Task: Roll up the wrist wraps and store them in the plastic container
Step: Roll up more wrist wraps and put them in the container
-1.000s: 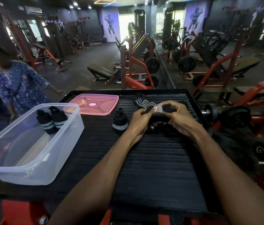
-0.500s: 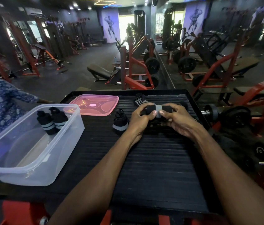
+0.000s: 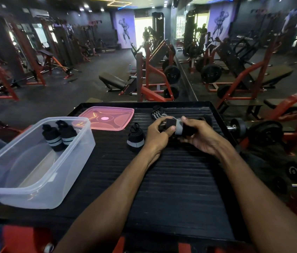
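Observation:
A black wrist wrap with a grey stripe (image 3: 178,127), rolled into a short cylinder, lies sideways between both hands above the black ribbed platform (image 3: 171,179). My left hand (image 3: 157,136) pinches its left end and my right hand (image 3: 201,136) grips its right end. A finished roll (image 3: 135,138) stands on the platform just left of my left hand. An unrolled striped wrap (image 3: 157,113) lies beyond the hands. The clear plastic container (image 3: 40,194) sits at the left with two rolled wraps (image 3: 58,136) standing in its far end.
The container's pink lid (image 3: 105,117) lies flat on the platform's far left. A dumbbell (image 3: 239,126) and weight plates (image 3: 265,135) sit off the right edge. Red gym machines fill the floor beyond.
The roll turned in my hands and now sits slightly higher, its grey stripe facing me. The person in blue at the left has left the view.

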Action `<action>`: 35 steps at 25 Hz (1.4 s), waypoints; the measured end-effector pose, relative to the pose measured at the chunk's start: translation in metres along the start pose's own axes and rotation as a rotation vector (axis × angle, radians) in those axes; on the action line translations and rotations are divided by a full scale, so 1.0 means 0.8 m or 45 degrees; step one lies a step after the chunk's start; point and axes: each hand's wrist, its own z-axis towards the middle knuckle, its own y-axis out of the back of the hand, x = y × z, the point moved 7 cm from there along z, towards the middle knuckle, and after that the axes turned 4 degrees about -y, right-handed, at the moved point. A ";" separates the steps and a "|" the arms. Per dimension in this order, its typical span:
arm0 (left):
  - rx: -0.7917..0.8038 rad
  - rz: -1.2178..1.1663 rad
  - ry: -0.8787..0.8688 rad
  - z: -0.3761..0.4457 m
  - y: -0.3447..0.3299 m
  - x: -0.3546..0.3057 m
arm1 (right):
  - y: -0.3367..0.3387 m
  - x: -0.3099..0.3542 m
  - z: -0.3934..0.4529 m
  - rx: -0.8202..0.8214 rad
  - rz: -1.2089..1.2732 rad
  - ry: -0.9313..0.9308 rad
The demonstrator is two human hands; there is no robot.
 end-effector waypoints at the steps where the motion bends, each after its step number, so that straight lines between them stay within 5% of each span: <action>1: 0.015 0.047 -0.041 -0.001 -0.001 -0.002 | 0.001 -0.003 0.002 -0.008 -0.035 -0.022; 8: 0.034 0.081 0.069 -0.005 -0.006 0.006 | 0.020 0.006 0.004 -0.230 -0.215 0.167; 17: 0.139 0.707 -0.259 -0.003 -0.004 -0.015 | 0.003 -0.004 0.000 -0.029 -0.554 0.149; 22: -0.021 0.266 -0.087 -0.003 0.006 -0.010 | 0.005 0.012 -0.004 -0.159 -0.574 0.368; 30: -0.074 0.351 -0.211 -0.012 0.016 -0.023 | -0.012 0.003 -0.002 -0.194 -0.775 0.363; 35: -0.325 0.274 -0.337 -0.018 0.053 -0.054 | -0.033 0.006 -0.010 -0.267 -0.818 0.417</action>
